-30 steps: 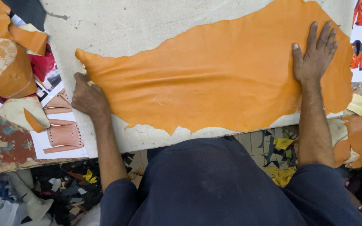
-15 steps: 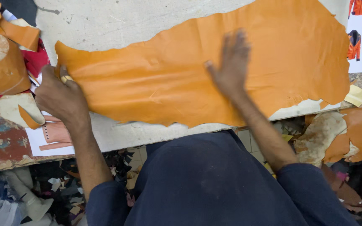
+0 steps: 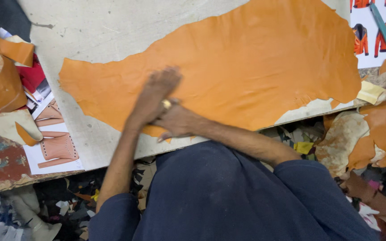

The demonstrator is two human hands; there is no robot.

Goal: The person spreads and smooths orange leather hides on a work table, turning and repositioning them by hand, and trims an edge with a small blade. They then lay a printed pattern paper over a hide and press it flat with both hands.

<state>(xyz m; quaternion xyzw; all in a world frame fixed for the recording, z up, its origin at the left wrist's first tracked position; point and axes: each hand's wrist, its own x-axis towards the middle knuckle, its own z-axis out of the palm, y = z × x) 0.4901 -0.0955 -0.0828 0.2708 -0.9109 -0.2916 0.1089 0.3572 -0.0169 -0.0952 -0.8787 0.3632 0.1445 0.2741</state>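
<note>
- Smoothing step: the orange leather hide point(image 3: 246, 71) lies spread on the desk point(image 3: 108, 27), under and beyond both hands.
- The left hand point(image 3: 155, 96) presses flat, fingers together; the right hand point(image 3: 177, 121), blurred, seems flat beside it, touching.
- Next, I judge, calls for even outward strokes.

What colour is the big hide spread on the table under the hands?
Plain orange, no pattern; the leather hide shows clearly in the head view, lying flat on the pale table.

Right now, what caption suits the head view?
Both hands, left hand and right hand, meet flat on an orange leather hide on the worktable.
</note>
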